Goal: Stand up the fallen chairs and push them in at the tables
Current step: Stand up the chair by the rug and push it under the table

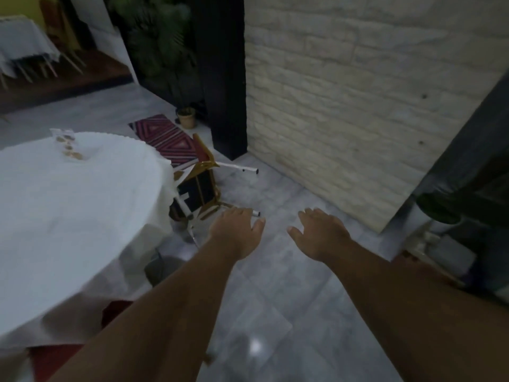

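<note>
On the right, a pale brick wall [358,92] fills most of the view, with a black post [220,78] at its left edge. Grey floor [275,285] tiles run below it and shine in one spot. At the left stands a round tabletop [68,210] under a white cloth that hangs down low. Some small brown bits lie on the cloth near its far edge. Something red shows under the cloth at the bottom.

Two bare arms reach out over the floor. The left hand [235,230] has its grip spread, fingers apart, holding nothing. It is just beside the tip of a white chair leg; I cannot tell if it touches. The right hand [319,232] is spread too and holds nothing, above bare floor.

A chair [197,186] lies on its side on the floor, between the tabletop and the post, partly tucked behind the cloth. Its white legs stick out toward the wall. A striped red rug [165,139] lies behind it. A small pot [186,117] sits near the post. Far back on the left is another covered table [24,42].
</note>
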